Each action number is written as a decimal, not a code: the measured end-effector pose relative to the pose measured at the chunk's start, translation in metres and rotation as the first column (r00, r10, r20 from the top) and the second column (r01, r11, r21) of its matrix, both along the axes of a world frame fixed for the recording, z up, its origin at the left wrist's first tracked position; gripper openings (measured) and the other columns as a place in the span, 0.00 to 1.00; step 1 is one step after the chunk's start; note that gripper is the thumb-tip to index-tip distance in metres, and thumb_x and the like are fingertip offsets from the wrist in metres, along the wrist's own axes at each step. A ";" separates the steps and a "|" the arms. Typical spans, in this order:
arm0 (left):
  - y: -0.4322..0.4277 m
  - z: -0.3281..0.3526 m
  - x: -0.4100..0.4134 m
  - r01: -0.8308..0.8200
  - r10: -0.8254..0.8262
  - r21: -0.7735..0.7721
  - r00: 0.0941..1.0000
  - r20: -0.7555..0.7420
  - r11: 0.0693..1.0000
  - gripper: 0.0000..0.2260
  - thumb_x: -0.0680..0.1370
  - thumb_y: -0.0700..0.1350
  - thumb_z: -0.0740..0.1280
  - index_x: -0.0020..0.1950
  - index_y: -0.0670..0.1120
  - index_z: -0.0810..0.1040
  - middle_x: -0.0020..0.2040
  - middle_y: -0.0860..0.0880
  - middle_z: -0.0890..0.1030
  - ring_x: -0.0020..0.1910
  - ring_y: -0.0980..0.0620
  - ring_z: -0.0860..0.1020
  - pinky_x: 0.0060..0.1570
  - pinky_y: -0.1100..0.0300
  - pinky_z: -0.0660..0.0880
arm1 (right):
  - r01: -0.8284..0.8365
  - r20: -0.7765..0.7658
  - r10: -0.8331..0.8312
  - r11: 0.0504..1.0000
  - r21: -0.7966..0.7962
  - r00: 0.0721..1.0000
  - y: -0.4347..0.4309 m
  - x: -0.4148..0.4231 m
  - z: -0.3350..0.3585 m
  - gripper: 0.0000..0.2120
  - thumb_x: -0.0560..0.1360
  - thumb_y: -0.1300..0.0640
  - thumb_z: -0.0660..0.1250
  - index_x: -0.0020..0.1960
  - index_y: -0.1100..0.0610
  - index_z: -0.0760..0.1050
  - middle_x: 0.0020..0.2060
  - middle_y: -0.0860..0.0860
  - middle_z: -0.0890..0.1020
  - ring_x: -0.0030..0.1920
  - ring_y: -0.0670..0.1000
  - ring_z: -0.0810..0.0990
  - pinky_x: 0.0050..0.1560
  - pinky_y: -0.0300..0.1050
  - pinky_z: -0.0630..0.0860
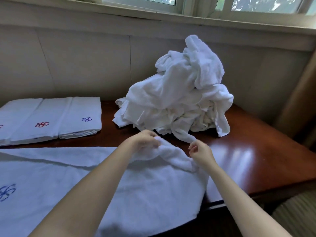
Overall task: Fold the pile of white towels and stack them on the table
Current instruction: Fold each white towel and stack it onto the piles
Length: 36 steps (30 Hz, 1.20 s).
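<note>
Under the window [256,5], the dark wooden table [248,151] carries everything. At its far side, a little right of the middle, stands the pile of towels [179,93], loose and high. At the far left lie the folded towels [51,118], 3 side by side as far as I can see, with small stitched flowers on them. Before me lies the spread towel [153,194]. Its long axis runs from left to right across the table, and its right end is crumpled.

My left hand [145,141] grasps the far right corner of this towel, the fingers curled around a raised fold. My right hand [201,152] is just beside it on the right, its fingers curled too. A thin strip [185,136] from the pile ends close to its fingertips, and I cannot tell if it pinches this strip, the towel edge, or nothing.

I judge that the step in hand is to straighten this corner before folding. The corner lies away from me, between both hands, and the left one has it. The coming pull should go to the right, along the long axis. The pile is very near behind, so the strip may be dragged along.
</note>
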<state>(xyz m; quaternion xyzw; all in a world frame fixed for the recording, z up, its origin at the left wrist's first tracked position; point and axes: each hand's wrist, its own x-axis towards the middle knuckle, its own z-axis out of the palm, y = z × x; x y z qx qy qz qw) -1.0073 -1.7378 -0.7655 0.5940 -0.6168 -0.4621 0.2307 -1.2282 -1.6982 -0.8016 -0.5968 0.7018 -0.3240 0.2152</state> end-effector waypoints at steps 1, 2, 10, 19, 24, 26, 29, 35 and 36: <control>0.001 0.002 -0.003 -0.075 0.056 -0.131 0.988 -0.143 0.989 0.06 0.74 0.35 0.65 0.48 0.43 0.80 0.40 0.48 0.79 0.43 0.51 0.76 0.37 0.68 0.73 | 0.050 0.023 -0.049 0.997 -0.059 0.999 -0.004 -0.001 0.003 0.11 0.71 0.70 0.57 0.41 0.56 0.73 0.39 0.53 0.80 0.42 0.53 0.75 0.36 0.40 0.67; 0.001 0.005 -0.007 -0.186 0.122 -0.246 0.960 -0.254 0.951 0.08 0.75 0.34 0.64 0.48 0.42 0.80 0.41 0.48 0.78 0.44 0.52 0.75 0.35 0.71 0.70 | 0.128 0.061 -0.121 0.985 -0.116 0.991 -0.008 -0.001 0.008 0.11 0.72 0.70 0.57 0.44 0.57 0.74 0.41 0.54 0.80 0.42 0.53 0.75 0.38 0.41 0.66; 0.016 0.010 -0.010 0.391 -0.330 -0.238 0.907 0.260 0.889 0.15 0.79 0.43 0.66 0.66 0.47 0.76 0.60 0.45 0.79 0.61 0.49 0.76 0.58 0.64 0.69 | 0.296 0.337 -0.171 0.884 -0.363 0.926 0.001 0.047 0.013 0.15 0.74 0.70 0.58 0.60 0.65 0.69 0.59 0.61 0.69 0.51 0.62 0.74 0.50 0.50 0.71; 0.073 -0.040 0.147 0.202 0.039 -0.352 0.820 0.571 0.914 0.18 0.77 0.44 0.67 0.67 0.51 0.74 0.66 0.49 0.70 0.67 0.50 0.67 0.66 0.60 0.63 | -0.244 -0.308 0.159 0.934 -0.261 0.938 0.015 0.119 -0.022 0.19 0.71 0.70 0.59 0.60 0.63 0.75 0.57 0.58 0.75 0.58 0.60 0.70 0.54 0.46 0.66; 0.113 -0.060 0.257 -0.237 0.438 -0.375 0.605 0.665 0.896 0.19 0.79 0.46 0.61 0.70 0.53 0.70 0.71 0.46 0.65 0.69 0.44 0.64 0.66 0.52 0.66 | -0.636 -0.615 0.503 0.772 0.004 0.607 0.016 0.210 -0.028 0.21 0.73 0.57 0.59 0.66 0.55 0.69 0.61 0.52 0.72 0.64 0.55 0.67 0.63 0.45 0.62; 0.126 -0.066 0.287 -0.395 0.581 -0.427 0.528 0.619 0.813 0.18 0.80 0.47 0.60 0.71 0.53 0.70 0.69 0.44 0.66 0.67 0.43 0.66 0.63 0.51 0.67 | -0.639 -0.632 0.495 0.769 -0.001 0.596 0.021 0.238 -0.031 0.16 0.71 0.58 0.60 0.58 0.56 0.73 0.55 0.53 0.75 0.59 0.56 0.71 0.61 0.47 0.65; 0.134 -0.069 0.315 -0.568 0.727 -0.456 0.490 0.482 0.685 0.22 0.79 0.44 0.61 0.74 0.52 0.66 0.69 0.42 0.62 0.65 0.42 0.66 0.60 0.52 0.69 | -0.551 -0.576 0.376 0.819 -0.159 0.726 0.023 0.256 -0.036 0.08 0.65 0.69 0.65 0.43 0.62 0.76 0.39 0.58 0.78 0.44 0.61 0.78 0.55 0.54 0.70; 0.123 -0.063 0.334 -0.638 0.762 -0.442 0.402 0.508 0.631 0.27 0.77 0.36 0.59 0.73 0.58 0.66 0.73 0.47 0.53 0.62 0.42 0.69 0.43 0.56 0.69 | -0.427 -0.515 0.133 0.749 -0.507 0.847 0.015 0.257 -0.034 0.14 0.58 0.77 0.70 0.38 0.64 0.74 0.27 0.56 0.73 0.29 0.60 0.76 0.52 0.63 0.76; 0.123 -0.063 0.336 -0.635 0.774 -0.461 0.393 0.497 0.619 0.25 0.77 0.34 0.58 0.69 0.56 0.70 0.73 0.47 0.54 0.60 0.41 0.70 0.44 0.55 0.70 | -0.404 -0.479 0.119 0.731 -0.551 0.870 0.013 0.257 -0.035 0.13 0.59 0.77 0.69 0.38 0.64 0.74 0.27 0.56 0.73 0.29 0.60 0.76 0.53 0.64 0.75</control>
